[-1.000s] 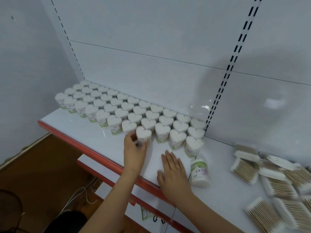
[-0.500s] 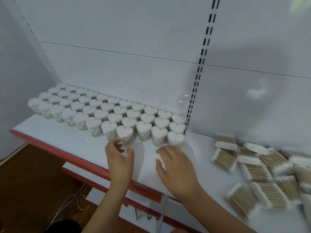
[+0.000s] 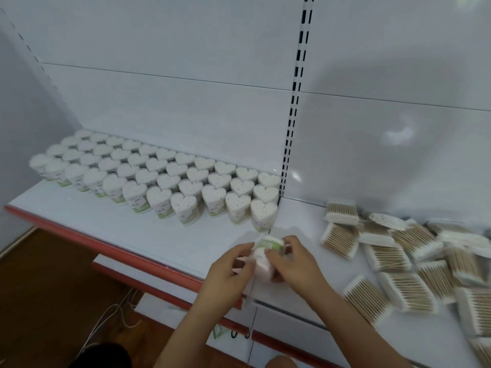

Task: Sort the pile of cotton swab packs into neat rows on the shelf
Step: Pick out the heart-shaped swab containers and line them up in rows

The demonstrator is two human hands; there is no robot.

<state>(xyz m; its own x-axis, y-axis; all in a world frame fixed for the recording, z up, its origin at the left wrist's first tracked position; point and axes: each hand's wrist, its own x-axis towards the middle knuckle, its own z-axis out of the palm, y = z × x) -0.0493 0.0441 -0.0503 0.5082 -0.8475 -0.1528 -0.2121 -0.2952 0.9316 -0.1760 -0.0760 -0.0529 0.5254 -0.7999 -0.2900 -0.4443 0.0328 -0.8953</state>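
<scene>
- Head view: at lower centre of the frame, the left hand (image 3: pixel 228 272) and the right hand (image 3: pixel 293 264) together gripped one heart-shaped swab pack (image 3: pixel 265 254), fingers curled round it from both sides, just above the front of the white shelf (image 3: pixel 132 229).
- The held pack carried a green-and-white label; its writing was too blurred to read.
- Across the left and centre, rows of heart-shaped packs (image 3: pixel 170 179) stood upright against the back panel, their green labels also unreadable.
- At right lay a loose pile of flat swab packs (image 3: pixel 398 258) with wooden sticks, overlapping at mixed angles.
- A red edge strip (image 3: pixel 106 245) ran along the shelf front.
</scene>
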